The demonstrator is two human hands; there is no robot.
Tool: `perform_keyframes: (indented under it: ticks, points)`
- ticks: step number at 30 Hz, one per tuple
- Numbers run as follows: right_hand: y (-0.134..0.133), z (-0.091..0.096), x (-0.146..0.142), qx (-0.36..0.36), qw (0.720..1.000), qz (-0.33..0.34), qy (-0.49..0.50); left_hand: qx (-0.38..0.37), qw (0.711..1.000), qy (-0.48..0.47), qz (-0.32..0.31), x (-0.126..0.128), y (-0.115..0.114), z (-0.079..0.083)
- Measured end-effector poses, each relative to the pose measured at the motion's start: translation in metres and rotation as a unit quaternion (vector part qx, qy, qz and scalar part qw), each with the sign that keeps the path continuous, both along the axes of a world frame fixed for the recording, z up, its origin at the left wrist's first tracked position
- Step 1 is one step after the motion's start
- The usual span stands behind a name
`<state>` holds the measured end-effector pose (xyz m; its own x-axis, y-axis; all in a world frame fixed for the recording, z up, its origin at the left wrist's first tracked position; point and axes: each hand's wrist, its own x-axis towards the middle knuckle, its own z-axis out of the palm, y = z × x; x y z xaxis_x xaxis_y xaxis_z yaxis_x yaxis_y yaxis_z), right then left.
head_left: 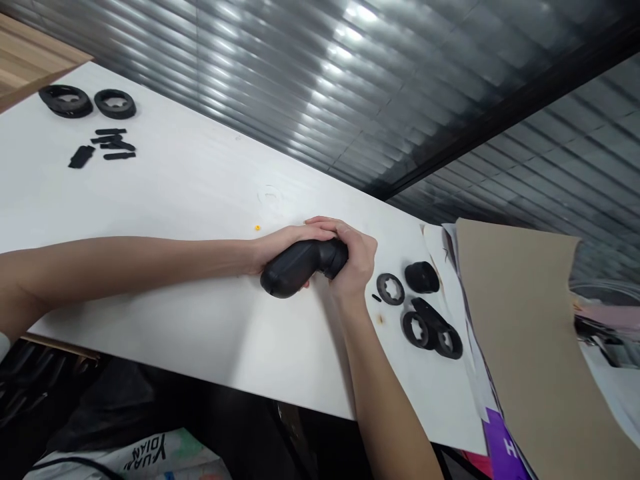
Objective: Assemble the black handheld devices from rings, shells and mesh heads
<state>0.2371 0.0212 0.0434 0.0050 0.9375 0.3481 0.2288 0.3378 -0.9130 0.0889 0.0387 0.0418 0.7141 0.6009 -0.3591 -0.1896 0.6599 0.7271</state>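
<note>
A bent black plastic housing [295, 270], elbow-shaped with a rounded end, lies low over the white table [190, 193]. My left hand [293, 245] wraps over its middle from the far side. My right hand [356, 257] grips its shorter bent end, and the fingers of both hands nearly meet on top. Part of the housing is hidden under my fingers. Close to my right hand lie a black toothed ring [391, 289] and a short black cup [422, 277].
Further black rings [65, 101] and several small black strips [113, 143] lie at the table's far left. More ringed black parts [431, 331] sit at right. Papers and a beige card [520, 333] overlap the right end. A small yellow bit [257, 227] lies near my left hand.
</note>
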Motion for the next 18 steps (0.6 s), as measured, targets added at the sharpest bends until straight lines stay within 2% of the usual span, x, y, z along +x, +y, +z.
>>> perform_keyframes:
  ticks: [5, 8, 11, 14, 18]
  points:
    - [0.006, -0.003, 0.003, 0.015, 1.0, 0.015, 0.018, -0.013, 1.0, -0.008, -0.003, 0.002, -0.001, -0.005]
    - [0.009, -0.002, 0.005, 0.004, 0.999, -0.02, 0.032, -0.011, 0.998, -0.044, 0.05, 0.006, -0.003, -0.006]
    - [0.008, 0.0, 0.01, -0.003, 0.998, -0.042, -0.055, -0.015, 0.992, -0.064, 0.104, 0.007, -0.003, -0.007]
    - [0.007, -0.001, 0.016, -0.003, 0.984, -0.037, -0.176, -0.031, 0.992, -0.062, 0.102, 0.007, 0.0, -0.009]
    - [0.006, -0.006, 0.023, 0.0, 0.983, -0.057, -0.177, -0.075, 0.993, -0.05, 0.079, 0.005, 0.003, -0.012]
